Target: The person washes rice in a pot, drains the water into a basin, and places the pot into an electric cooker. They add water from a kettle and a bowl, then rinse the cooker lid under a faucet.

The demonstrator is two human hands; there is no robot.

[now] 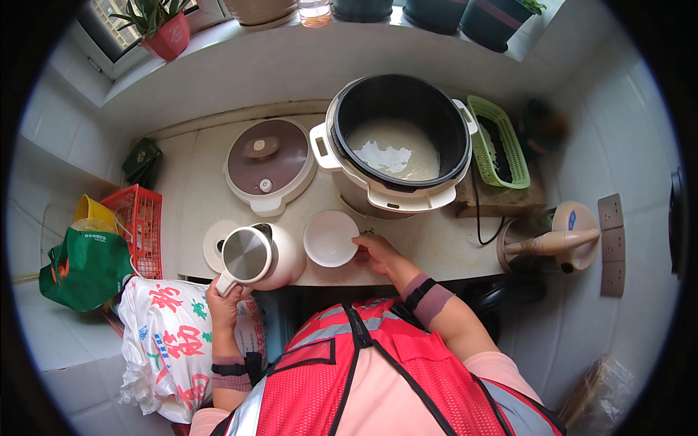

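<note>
My left hand (224,305) grips the handle of a white electric kettle (286,256), whose steel-faced lid (246,255) faces up; the kettle is near the counter's front edge. My right hand (380,255) has its thumb and fingers on the right rim of a small white bowl (330,238), which looks empty. Behind the bowl stands a pressure cooker (376,182) without its lid, its dark inner pot (403,98) holding a pale, cloudy liquid. The cooker's brown and white lid (270,163) lies on the counter to the left.
A round white kettle base (214,246) lies partly behind the kettle. A red plastic basket (146,234) and green bag (90,270) are at left. At right are a green basket (518,175) on a wooden block (499,197) and a beige appliance (578,237). Potted plants line the sill.
</note>
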